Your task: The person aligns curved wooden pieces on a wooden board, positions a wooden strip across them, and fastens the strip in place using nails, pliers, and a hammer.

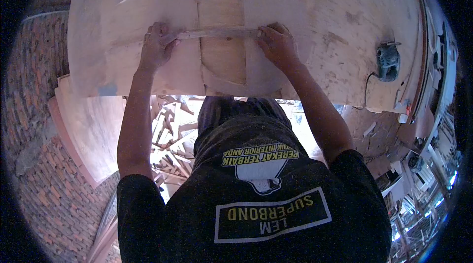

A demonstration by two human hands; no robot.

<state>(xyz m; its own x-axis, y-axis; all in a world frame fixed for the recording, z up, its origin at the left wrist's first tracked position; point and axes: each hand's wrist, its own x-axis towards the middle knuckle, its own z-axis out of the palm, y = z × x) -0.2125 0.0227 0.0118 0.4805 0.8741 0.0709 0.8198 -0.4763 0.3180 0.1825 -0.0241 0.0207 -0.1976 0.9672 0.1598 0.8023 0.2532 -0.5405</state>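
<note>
Pinched between fingers and thumb at each end, a thin wooden strip [217, 33] is what we hold, our left hand [160, 45] closed on one end and our right hand [277, 42] on the other. It lies crosswise between our hands, over the pale board [335, 56], passing across a darker, upright band in the middle. Our fingers cover its ends, so we cannot tell exactly where they stop. A power tool [388, 61] rests on the board, well to the right of our right hand. Below the near edge, our black shirt [256, 174] hides part of the scrap wood [172, 137].
</note>
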